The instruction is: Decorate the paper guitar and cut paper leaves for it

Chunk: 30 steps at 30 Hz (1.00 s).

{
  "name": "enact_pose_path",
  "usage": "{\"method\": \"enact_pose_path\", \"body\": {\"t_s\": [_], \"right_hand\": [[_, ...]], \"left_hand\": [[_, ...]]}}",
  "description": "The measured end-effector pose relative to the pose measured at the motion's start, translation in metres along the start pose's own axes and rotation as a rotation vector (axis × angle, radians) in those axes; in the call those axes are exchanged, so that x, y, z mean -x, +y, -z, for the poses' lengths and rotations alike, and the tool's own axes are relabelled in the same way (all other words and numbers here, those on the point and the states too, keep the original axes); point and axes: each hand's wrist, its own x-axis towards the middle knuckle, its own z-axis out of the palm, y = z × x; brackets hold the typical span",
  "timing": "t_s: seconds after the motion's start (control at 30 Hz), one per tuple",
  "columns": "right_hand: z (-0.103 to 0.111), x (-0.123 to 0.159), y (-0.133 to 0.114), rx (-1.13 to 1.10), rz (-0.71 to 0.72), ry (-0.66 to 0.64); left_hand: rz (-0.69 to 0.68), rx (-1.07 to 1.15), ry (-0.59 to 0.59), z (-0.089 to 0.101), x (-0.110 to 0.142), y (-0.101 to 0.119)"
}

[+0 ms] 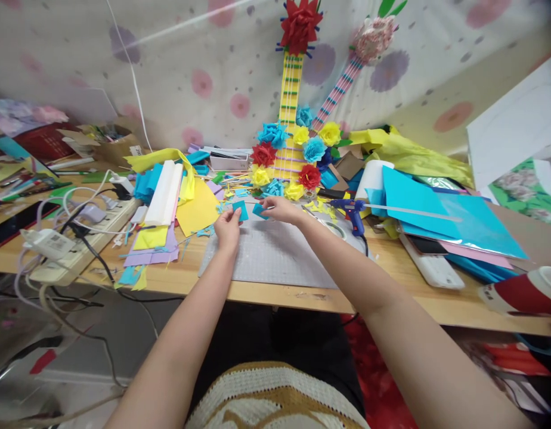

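Note:
My left hand (228, 226) pinches a small blue paper square (241, 210) above the far part of the grey cutting mat (275, 256). Just to its right, my right hand (279, 210) has its fingers closed on another small blue paper piece (259, 211). The two pieces are apart, a short gap between them. Behind my hands stands a yellow paper guitar (291, 89) covered with red, blue and yellow paper flowers. Blue and yellow paper scraps lie around the mat's far edge.
A blue glue gun (353, 214) and scissors (333, 228) lie right of my hands. Blue sheets (436, 208), a white phone-like device (434, 268) and a red-and-white cup (526, 292) are farther right. At left sit a cabled power strip (87, 241) and paper rolls (164, 193).

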Motion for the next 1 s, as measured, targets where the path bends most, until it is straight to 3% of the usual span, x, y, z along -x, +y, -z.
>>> {"method": "enact_pose_path", "body": {"t_s": [0.1,0.2,0.4,0.5,0.6,1.0], "right_hand": [[-0.008,0.012,0.004,-0.448,-0.127,0.066],[-0.02,0.021,0.005,-0.76,-0.155,0.12],[-0.044,0.027,0.0,-0.966,-0.224,0.357],[-0.052,0.028,-0.002,-0.976,-0.165,0.379],[-0.057,0.03,-0.002,-0.846,-0.115,0.403],[-0.067,0.028,0.008,-0.596,-0.153,0.513]], "left_hand": [[-0.025,-0.039,-0.037,0.0,0.0,-0.003],[-0.042,-0.108,-0.081,0.001,0.001,-0.005],[-0.019,-0.142,-0.181,-0.002,0.01,0.0],[0.014,-0.12,-0.237,-0.006,0.013,0.002],[0.047,-0.112,-0.26,-0.007,0.014,0.003],[0.174,-0.045,-0.38,-0.002,0.014,0.011]]}}
